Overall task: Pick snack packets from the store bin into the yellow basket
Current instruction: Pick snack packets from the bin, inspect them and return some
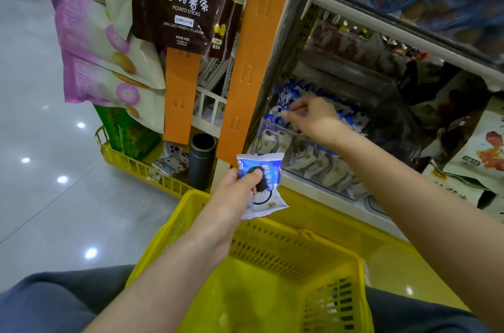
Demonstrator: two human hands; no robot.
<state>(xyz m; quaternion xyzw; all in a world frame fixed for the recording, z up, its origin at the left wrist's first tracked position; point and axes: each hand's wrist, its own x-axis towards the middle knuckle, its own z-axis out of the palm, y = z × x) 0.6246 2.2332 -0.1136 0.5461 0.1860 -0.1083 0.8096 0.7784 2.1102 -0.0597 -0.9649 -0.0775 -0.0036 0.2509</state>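
My left hand (235, 191) pinches a blue and white snack packet (266, 187) above the far rim of the yellow basket (275, 245), which rests on my lap. The clear store bin (305, 158) on the shelf is full of several similar blue and white packets (283, 98). My right hand (313, 117) reaches into the bin from above, its fingers curled and pinching at a packet on top of the pile.
Two orange hanging strips (245, 60) with snack bags hang left of the bin. A second yellow basket (131, 163) on the floor holds a dark cylinder (201, 161) and green bags. More packaged goods fill the shelves at right. A glossy tiled floor lies at left.
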